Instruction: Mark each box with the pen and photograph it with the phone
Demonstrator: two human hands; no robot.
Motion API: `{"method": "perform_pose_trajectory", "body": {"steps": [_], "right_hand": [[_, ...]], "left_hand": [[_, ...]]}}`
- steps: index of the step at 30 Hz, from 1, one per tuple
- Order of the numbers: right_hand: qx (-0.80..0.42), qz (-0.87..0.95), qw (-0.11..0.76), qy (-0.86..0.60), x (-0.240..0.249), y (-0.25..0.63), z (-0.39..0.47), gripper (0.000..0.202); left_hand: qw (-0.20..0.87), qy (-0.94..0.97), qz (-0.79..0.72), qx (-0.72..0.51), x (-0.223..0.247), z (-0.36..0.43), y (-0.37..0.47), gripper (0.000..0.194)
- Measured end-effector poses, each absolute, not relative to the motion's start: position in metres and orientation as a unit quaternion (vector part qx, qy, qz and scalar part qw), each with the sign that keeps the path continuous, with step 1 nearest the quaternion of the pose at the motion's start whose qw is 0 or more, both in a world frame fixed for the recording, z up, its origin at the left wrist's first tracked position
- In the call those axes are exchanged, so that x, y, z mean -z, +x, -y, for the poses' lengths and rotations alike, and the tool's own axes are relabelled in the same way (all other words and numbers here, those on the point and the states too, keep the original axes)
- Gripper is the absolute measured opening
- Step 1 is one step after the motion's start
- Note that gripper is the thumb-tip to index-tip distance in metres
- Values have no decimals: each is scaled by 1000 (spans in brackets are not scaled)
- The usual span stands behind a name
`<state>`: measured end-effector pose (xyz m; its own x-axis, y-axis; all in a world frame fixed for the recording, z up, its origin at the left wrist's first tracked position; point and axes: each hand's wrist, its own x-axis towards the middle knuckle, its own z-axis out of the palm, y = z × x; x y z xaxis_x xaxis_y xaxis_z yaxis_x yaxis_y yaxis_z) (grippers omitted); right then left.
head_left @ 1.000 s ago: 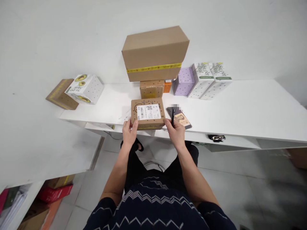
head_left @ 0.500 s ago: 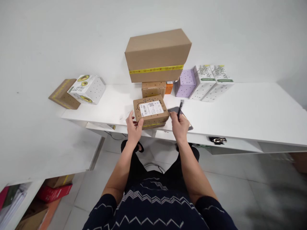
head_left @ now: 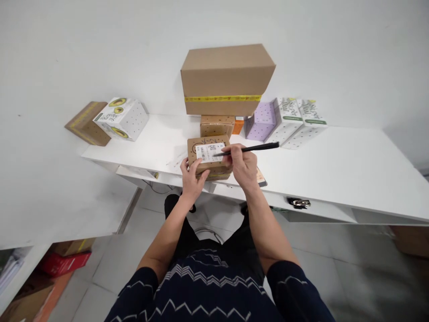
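Right hand, as observed in the head view, was closed around a black pen, with the shaft lying nearly level and its rear end projecting toward the right. The pen's tip was over the white label on the top face of a small brown carton; contact between tip and label could not be determined. Left hand gripped that carton at its near left corner, thumb on the near face and index finger at the label's edge. The carton lay at the front edge of a white counter, between the two hands.

Directly behind it was a taped brown box, with a large carton above and an orange box just to the right. Farther right, a purple box and two white boxes were placed side by side. On the left, a white avocado-print box was beside a brown box with yellow tape. A flat, dark-edged item was partly hidden by the right hand; its nature could not be established.
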<state>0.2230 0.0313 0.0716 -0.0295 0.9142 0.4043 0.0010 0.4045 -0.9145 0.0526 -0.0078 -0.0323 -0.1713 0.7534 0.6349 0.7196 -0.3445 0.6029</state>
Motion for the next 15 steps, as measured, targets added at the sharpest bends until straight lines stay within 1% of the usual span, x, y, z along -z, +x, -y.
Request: {"method": "perform_pose_trajectory", "body": {"steps": [3, 6, 10, 15], "right_hand": [[-433, 629, 544, -347, -66, 216, -46, 43], [-450, 645, 507, -353, -53, 212, -53, 40], [-426, 669, 489, -363, -46, 211, -50, 39], [-397, 706, 465, -358, -52, 210, -45, 34]], "left_hand": [[8, 645, -576, -501, 31, 8, 52, 46], [4, 648, -583, -491, 31, 8, 51, 48], [-6, 654, -582, -483, 31, 6, 51, 48], [-9, 655, -579, -486, 30, 7, 51, 46]]}}
